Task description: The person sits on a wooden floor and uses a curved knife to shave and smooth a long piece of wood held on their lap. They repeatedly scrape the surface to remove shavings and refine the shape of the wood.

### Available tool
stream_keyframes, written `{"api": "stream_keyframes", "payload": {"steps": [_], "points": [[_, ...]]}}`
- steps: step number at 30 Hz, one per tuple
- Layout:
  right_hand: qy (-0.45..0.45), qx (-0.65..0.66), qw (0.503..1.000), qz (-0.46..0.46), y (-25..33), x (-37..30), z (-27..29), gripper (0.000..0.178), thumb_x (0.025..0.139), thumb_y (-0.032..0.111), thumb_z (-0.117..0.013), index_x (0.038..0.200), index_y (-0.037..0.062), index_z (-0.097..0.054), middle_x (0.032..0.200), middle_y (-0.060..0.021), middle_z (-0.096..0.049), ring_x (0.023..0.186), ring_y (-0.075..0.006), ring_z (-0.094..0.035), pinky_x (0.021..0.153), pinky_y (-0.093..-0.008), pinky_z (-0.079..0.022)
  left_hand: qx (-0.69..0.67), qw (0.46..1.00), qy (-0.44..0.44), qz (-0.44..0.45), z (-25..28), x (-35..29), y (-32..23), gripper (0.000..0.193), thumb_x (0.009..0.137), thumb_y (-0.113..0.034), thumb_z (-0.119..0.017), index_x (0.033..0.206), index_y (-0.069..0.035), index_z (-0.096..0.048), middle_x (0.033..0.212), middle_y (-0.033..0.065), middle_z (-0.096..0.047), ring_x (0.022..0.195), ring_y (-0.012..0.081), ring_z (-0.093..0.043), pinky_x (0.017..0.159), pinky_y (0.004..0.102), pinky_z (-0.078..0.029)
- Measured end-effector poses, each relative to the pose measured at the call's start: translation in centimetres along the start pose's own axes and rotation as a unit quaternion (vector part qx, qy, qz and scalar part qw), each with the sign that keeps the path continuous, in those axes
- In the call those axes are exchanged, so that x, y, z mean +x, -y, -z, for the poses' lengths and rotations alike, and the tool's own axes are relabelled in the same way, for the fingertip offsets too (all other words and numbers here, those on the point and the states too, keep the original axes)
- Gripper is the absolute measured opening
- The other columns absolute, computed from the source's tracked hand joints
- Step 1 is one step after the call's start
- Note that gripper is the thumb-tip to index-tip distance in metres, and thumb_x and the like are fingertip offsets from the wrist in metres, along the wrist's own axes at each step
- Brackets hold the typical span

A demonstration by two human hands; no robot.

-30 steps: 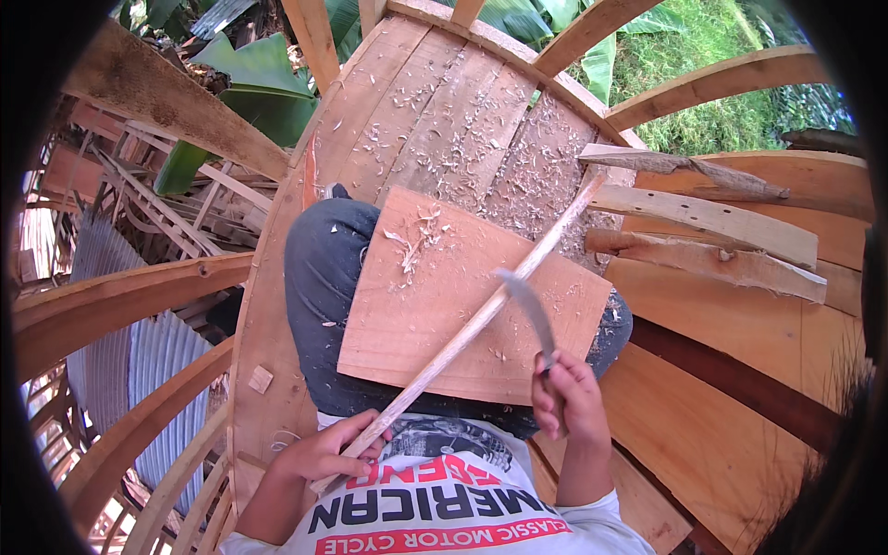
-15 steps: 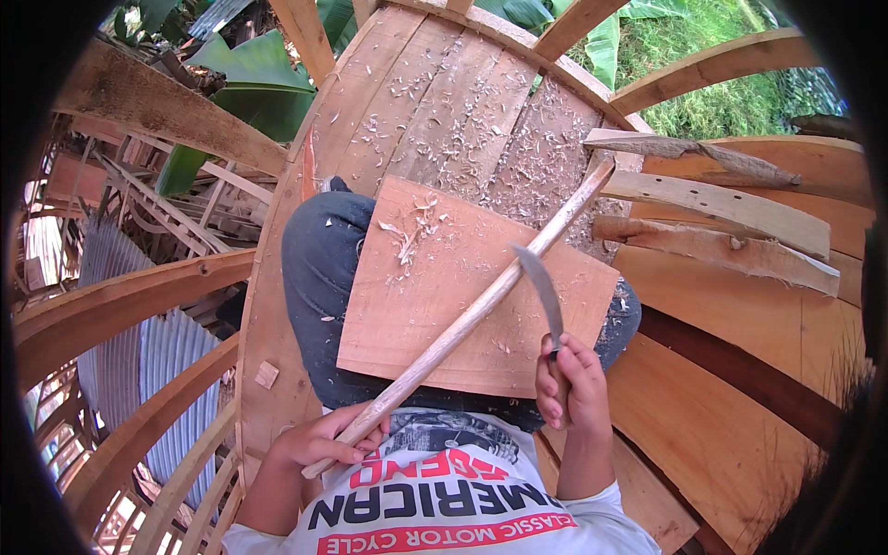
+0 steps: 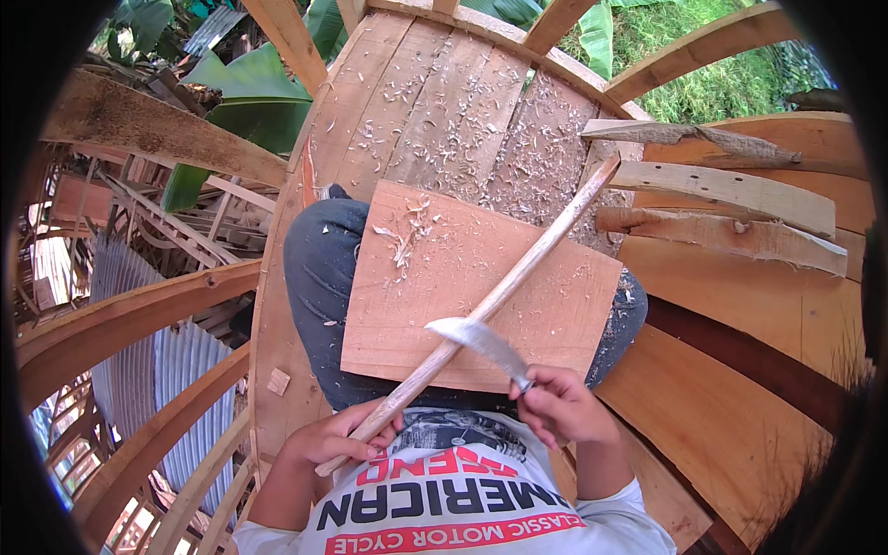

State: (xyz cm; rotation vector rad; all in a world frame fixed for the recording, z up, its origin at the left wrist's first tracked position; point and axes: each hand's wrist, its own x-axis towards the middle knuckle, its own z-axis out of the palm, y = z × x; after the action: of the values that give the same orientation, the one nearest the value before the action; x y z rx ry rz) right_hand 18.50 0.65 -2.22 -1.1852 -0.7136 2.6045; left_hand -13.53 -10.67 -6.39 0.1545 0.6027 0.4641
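My left hand (image 3: 344, 438) is closed round the lower end of a long, pale wooden stick (image 3: 518, 277). The stick slants up to the right across a flat wooden board (image 3: 416, 314) that lies over my crossed legs. Closed on the handle of a knife with a curved blade (image 3: 486, 344) is my right hand (image 3: 561, 405). The blade points up and left, and its tip overlaps the stick at about mid-length; whether it touches cannot be made out. Curled wood shavings (image 3: 407, 236) lie on the board's upper left.
Plank flooring (image 3: 435, 111) strewn with shavings stretches ahead. On the right, several rough wood strips (image 3: 731, 231) lie over wide planks (image 3: 721, 425). Curved wooden ribs (image 3: 139, 310) rise at the left, with corrugated metal sheets (image 3: 190, 388) beyond. A small wood block (image 3: 278, 380) sits near my left knee.
The knife has swung down and left, from pointing up beside the stick to lying across it. My right hand has turned and lowered slightly. The left hand keeps its hold on the stick.
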Motion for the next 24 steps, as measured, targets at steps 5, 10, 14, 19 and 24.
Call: {"api": "stream_keyframes", "payload": {"steps": [5,10,14,19,24], "points": [[0.044,-0.002,0.998,-0.039,-1.5,1.6,-0.9,0.02,0.1,0.015,-0.049,0.108,-0.0022,-0.056,0.061,-0.0007,-0.053,0.039,-0.0034,-0.045,0.035,-0.0188,-0.033,0.026,0.999,-0.035,0.012,-0.8,0.5,-0.5,0.061,0.072,-0.023,-0.076,0.118,0.0,-0.041,0.084,0.0006,-0.042,0.075,0.0065,-0.042,0.066,0.0184,-0.034],[0.04,0.008,0.999,-0.029,-1.0,1.5,-0.9,0.022,0.099,0.014,-0.05,0.11,-0.0042,-0.058,0.061,-0.0009,-0.054,0.04,-0.0031,-0.045,0.035,-0.0193,-0.034,-0.004,1.0,-0.026,0.016,-0.3,0.5,0.0,0.061,0.072,-0.023,-0.074,0.119,0.0,-0.041,0.083,0.0008,-0.043,0.071,0.0052,-0.044,0.061,0.0171,-0.036],[0.004,-0.035,0.999,-0.023,-0.5,1.5,0.0,0.023,0.099,0.014,-0.052,0.11,-0.0042,-0.059,0.061,-0.0005,-0.054,0.04,-0.0032,-0.045,0.035,-0.0192,-0.034,-0.029,0.999,0.01,0.01,0.8,0.3,0.4,0.06,0.073,-0.02,-0.072,0.12,0.0,-0.041,0.085,0.0008,-0.044,0.068,0.0042,-0.044,0.056,0.0163,-0.036],[-0.179,0.044,0.974,0.134,0.4,0.5,2.1,0.018,0.1,0.019,-0.049,0.103,0.0019,-0.054,0.058,0.0005,-0.049,0.038,-0.0046,-0.043,0.032,-0.0199,-0.035,-0.033,0.999,-0.006,0.012,0.2,0.4,0.3,0.061,0.071,-0.022,-0.072,0.119,0.0,-0.041,0.084,0.0006,-0.043,0.066,0.0041,-0.044,0.053,0.0166,-0.036],[-0.22,0.067,0.946,0.23,2.0,-1.7,5.6,0.02,0.1,0.022,-0.047,0.104,0.0034,-0.052,0.059,-0.0002,-0.047,0.037,-0.0069,-0.044,0.029,-0.0218,-0.036,-0.029,1.0,-0.003,0.004,0.6,0.4,1.0,0.061,0.072,-0.022,-0.072,0.119,0.0,-0.042,0.084,0.0007,-0.043,0.07,0.0049,-0.044,0.055,0.0166,-0.036]]}}
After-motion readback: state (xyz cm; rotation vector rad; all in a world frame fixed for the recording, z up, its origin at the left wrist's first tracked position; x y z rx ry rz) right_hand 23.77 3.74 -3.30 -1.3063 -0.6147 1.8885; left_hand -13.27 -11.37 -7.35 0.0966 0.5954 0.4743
